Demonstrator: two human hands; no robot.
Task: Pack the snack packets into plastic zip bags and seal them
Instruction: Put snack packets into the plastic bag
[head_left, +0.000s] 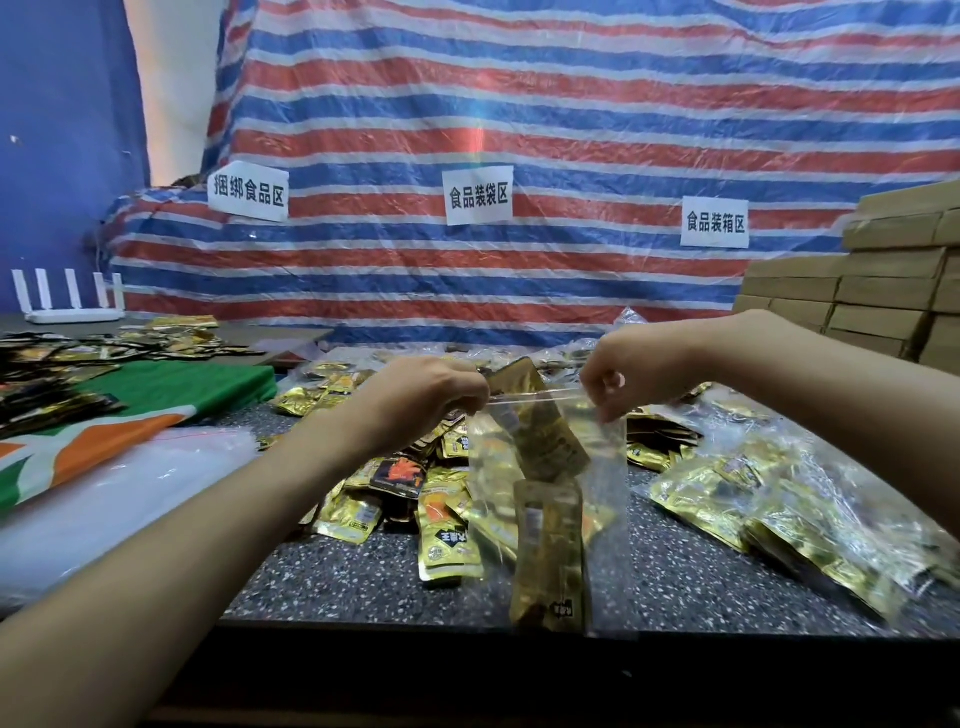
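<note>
Our left grip (422, 395) and right grip (623, 379) pinch the zip bag (609, 493) mouth; one gold packet (519, 385) sticks out, sealing not yet done, many loose packets (358, 514) wait.

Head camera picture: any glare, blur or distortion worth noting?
Head view: wide-angle stretch leans the boxes at right and lengthens both forearms; a faint rainbow flare runs down the middle of the tarp; glare whitens the filled bags at right; the zip bag looks slightly soft; everything below the table is dark.
</note>
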